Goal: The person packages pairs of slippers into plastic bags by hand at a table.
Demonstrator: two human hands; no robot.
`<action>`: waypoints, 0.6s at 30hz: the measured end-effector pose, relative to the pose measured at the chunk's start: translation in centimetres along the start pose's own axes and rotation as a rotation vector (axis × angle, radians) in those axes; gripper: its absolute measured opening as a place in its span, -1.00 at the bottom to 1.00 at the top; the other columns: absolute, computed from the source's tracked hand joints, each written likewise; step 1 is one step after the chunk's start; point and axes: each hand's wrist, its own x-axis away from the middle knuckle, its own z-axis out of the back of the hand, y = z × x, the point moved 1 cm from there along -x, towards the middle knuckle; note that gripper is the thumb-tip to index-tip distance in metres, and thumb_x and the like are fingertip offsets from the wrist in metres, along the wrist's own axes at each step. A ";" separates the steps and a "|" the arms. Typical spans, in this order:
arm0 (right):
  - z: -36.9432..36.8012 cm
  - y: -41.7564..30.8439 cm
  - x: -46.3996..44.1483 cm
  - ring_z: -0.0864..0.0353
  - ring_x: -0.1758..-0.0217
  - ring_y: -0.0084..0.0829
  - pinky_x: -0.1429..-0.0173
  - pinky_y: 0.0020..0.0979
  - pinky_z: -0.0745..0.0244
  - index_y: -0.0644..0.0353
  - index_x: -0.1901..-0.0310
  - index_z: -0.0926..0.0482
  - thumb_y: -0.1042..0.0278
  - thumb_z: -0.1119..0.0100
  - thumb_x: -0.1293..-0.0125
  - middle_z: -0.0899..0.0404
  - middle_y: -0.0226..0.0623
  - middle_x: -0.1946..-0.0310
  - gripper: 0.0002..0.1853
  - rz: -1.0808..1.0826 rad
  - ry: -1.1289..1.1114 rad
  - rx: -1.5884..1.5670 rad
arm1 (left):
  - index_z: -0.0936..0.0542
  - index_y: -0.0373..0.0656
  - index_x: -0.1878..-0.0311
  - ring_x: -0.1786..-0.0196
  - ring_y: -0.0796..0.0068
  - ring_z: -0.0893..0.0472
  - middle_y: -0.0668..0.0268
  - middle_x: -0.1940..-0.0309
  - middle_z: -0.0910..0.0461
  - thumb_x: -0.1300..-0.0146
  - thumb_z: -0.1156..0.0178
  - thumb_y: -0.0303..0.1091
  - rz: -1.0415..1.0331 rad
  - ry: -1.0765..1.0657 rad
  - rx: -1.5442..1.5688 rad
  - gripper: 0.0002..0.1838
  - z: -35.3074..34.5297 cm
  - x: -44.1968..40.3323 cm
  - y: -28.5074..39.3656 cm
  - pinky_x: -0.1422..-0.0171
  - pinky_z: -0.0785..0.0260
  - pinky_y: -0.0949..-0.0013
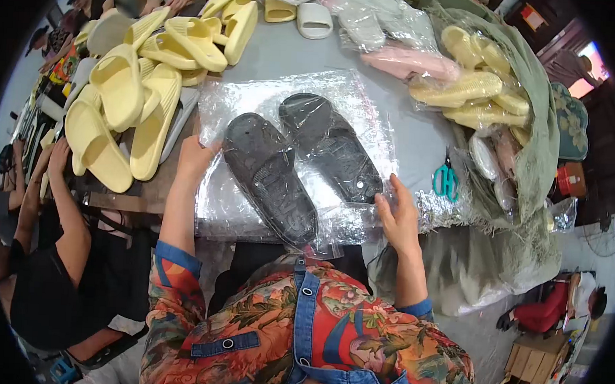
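Observation:
A pair of black slippers (pixel 270 177) lies in a clear plastic bag (pixel 351 225) in front of me, soles down and slightly apart. More shiny clear bags (pixel 222 95) are spread flat beneath them. My left hand (pixel 198 158) is at the left edge of the plastic, its fingers closed on that edge and partly hidden. Beside the bag's right edge is my right hand (pixel 399 215), with thumb and forefinger apart and close to the right slipper's toe end. Whether it touches the film is hard to tell.
Loose yellow slippers (pixel 116 87) are heaped at the left of the table (pixel 279 50). Bagged yellow and pink slippers (pixel 463 89) fill a green woven sack (pixel 540 127) at the right. Teal-handled scissors (pixel 446 181) lie near it. A co-worker's arms (pixel 66 216) reach in at left.

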 end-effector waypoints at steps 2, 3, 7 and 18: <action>-0.2 0.5 0.0 -0.49 -0.12 -0.06 -0.17 -0.24 -0.38 0.35 -0.20 -0.37 0.27 -0.21 -0.25 -0.48 0.08 -0.07 -0.47 -0.010 0.029 -0.021 | -0.57 -0.28 0.08 0.10 0.23 -0.62 0.10 0.21 -0.64 -0.16 -0.23 -0.29 -0.219 0.009 0.241 -0.69 -1.2 0.4 0.7 -0.06 -0.36 0.28; -0.4 1.2 -0.1 -0.51 -0.09 -0.09 -0.14 -0.26 -0.41 0.34 -0.19 -0.38 0.29 -0.21 -0.24 -0.50 0.06 -0.06 -0.48 -0.046 0.038 -0.061 | -0.53 -0.31 0.04 0.12 0.31 -0.61 0.09 0.17 -0.63 -0.18 -0.20 -0.40 -0.331 0.056 0.173 -0.70 -1.4 0.6 2.1 -0.04 -0.36 0.30; -0.4 3.3 -1.8 -0.60 0.10 -0.24 0.03 -0.38 -0.49 0.27 -0.11 -0.48 0.42 -0.18 -0.22 -0.56 -0.06 0.04 -0.60 -0.088 0.130 -0.169 | -0.48 -0.36 0.01 0.14 0.27 -0.59 0.03 0.18 -0.61 -0.13 -0.26 -0.41 -0.135 0.042 0.527 -0.63 -3.5 -2.3 2.2 0.02 -0.37 0.30; 2.6 -2.9 -1.8 -0.48 -0.09 -0.14 -0.17 -0.24 -0.35 0.22 -0.02 -0.53 0.36 -0.26 -0.17 -0.55 -0.13 0.02 -0.64 0.102 0.119 0.041 | -0.36 -0.31 -0.17 -0.24 -0.05 -0.33 -0.04 -0.15 -0.34 -0.22 -0.14 -0.44 -0.695 0.319 -0.233 -0.56 -1.2 5.0 4.9 -0.31 -0.16 0.08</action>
